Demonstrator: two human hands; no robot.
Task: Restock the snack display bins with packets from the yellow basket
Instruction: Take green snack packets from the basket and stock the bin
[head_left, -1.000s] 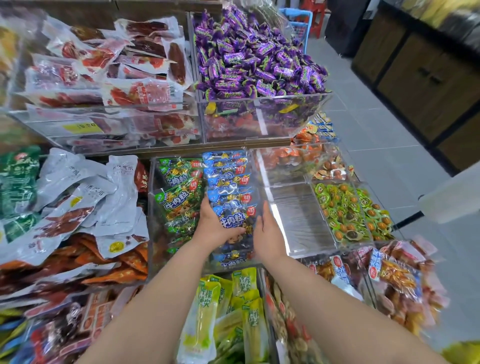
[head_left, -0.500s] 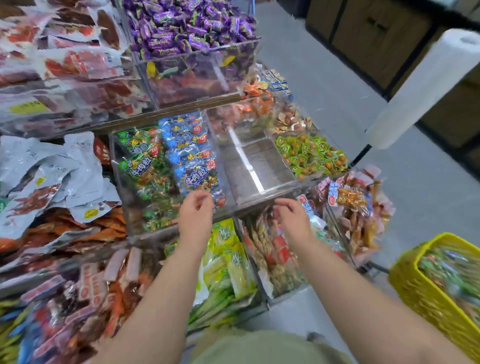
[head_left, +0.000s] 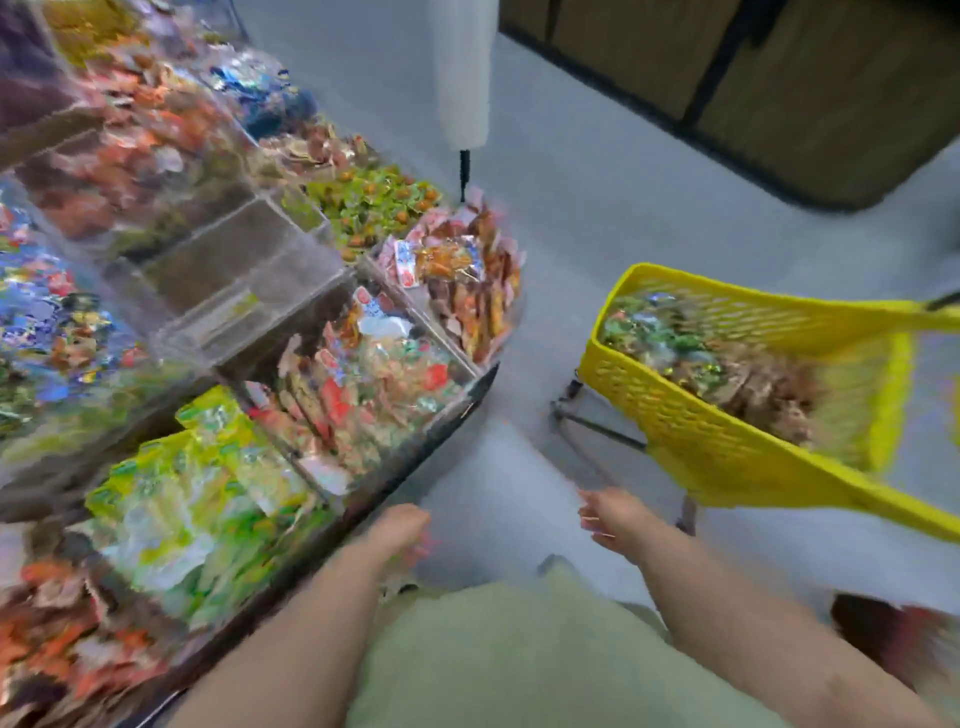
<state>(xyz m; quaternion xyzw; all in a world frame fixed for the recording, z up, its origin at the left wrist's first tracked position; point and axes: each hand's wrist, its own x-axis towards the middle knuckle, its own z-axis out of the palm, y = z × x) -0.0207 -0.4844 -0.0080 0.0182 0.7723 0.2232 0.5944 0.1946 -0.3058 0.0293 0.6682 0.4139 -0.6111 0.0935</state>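
Note:
The view is blurred by motion. The yellow basket (head_left: 691, 415) stands on a low cart at the right, holding green and brown snack packets (head_left: 691, 353). The clear display bins (head_left: 249, 291) fill the left side; one bin in the middle holds nothing. My left hand (head_left: 400, 530) hangs over the floor by the front edge of the display, fingers loosely curled, holding nothing. My right hand (head_left: 615, 517) is also over the floor, just left of and below the basket, fingers relaxed and holding nothing.
Bins of green-yellow packets (head_left: 208, 499), red-and-white packets (head_left: 374, 384) and orange packets (head_left: 467, 280) line the display's near edge. A white roll (head_left: 464, 73) hangs on a pole behind. Dark wooden cabinets (head_left: 779, 78) stand across the grey floor aisle.
Both hands have drawn back from the blue-packet bin and dropped low over the floor. My head has turned right, bringing the yellow basket into full view.

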